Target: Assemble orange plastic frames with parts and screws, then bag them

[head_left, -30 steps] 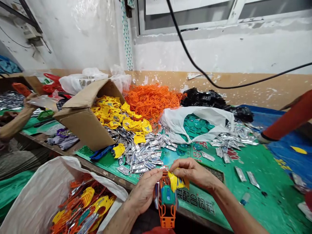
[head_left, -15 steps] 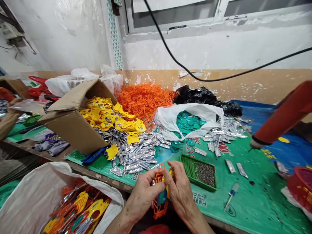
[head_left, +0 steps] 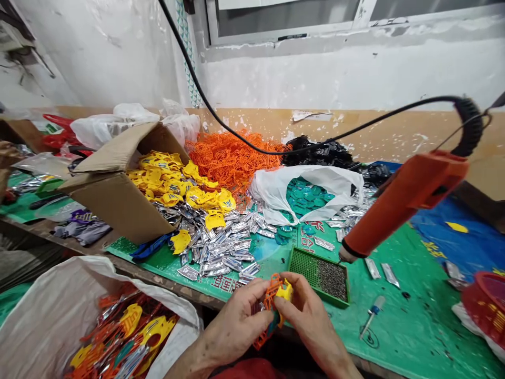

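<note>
Both hands grip one toy car body [head_left: 281,299] made of orange frame, yellow shell and teal parts, held just off the table's front edge. My left hand [head_left: 241,320] is closed round the orange side, its thumb across the middle. On the yellow side, my right hand [head_left: 311,317] presses with thumb and fingers. Part of the assembly is hidden behind the fingers. Beyond the right hand lies a green tray [head_left: 303,267] with small dark screws [head_left: 332,279] in its right half. A red electric screwdriver [head_left: 402,202] hangs above the tray on a cable, untouched.
A white sack [head_left: 35,316] of similar assemblies stands at the left. A tipped cardboard box [head_left: 114,202] spills yellow shells [head_left: 165,176]. Silver pieces [head_left: 224,250], orange frames [head_left: 232,155] and a bag [head_left: 272,195] of teal parts lie behind. A hand screwdriver [head_left: 371,318] rests right. Another person's hand [head_left: 8,160] shows far left.
The hanging electric screwdriver has swung left, from the right side to above the screw tray. My hands have shifted slightly right and down, and the toy car body has tilted.
</note>
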